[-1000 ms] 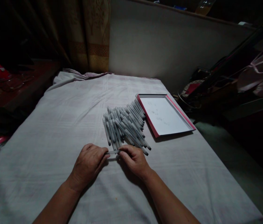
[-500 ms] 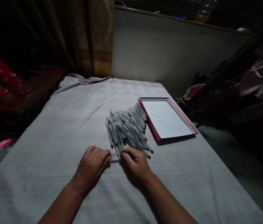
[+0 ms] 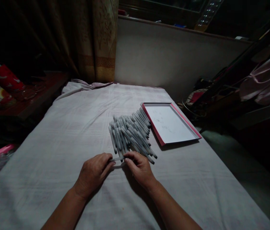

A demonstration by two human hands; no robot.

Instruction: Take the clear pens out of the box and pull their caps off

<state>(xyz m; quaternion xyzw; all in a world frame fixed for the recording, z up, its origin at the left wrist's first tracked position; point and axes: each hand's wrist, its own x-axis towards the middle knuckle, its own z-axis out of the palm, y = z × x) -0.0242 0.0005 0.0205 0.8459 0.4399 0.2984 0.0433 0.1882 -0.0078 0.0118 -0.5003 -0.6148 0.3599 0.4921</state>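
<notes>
Between my two hands a slim, translucent pen (image 3: pixel 118 159) lies crosswise, just above the cloth. My left hand (image 3: pixel 94 172) pinches its left end, and my right hand (image 3: pixel 139 167) pinches its right end; the fingers cover both tips. Right beyond my hands is a loose pile of similar pens (image 3: pixel 130 131), clear-barrelled with dark ends, lying at mixed angles. To the right of the pile rests a shallow box lid (image 3: pixel 157 132) with pink-red sides and a white inside that carries faint marks.
A pale checked cloth (image 3: pixel 77 134) covers the surface under everything. On the left stands a dark red side table (image 3: pixel 51 83) with packets and glasses on it. A curtain (image 3: pixel 103 48) and a low wall (image 3: pixel 161 57) close off the far side. Pink bags (image 3: pixel 261 76) hang at right.
The view has shifted slightly. Both hands keep their pinch on the pen in nearly the same place, and the pile and lid lie as before.
</notes>
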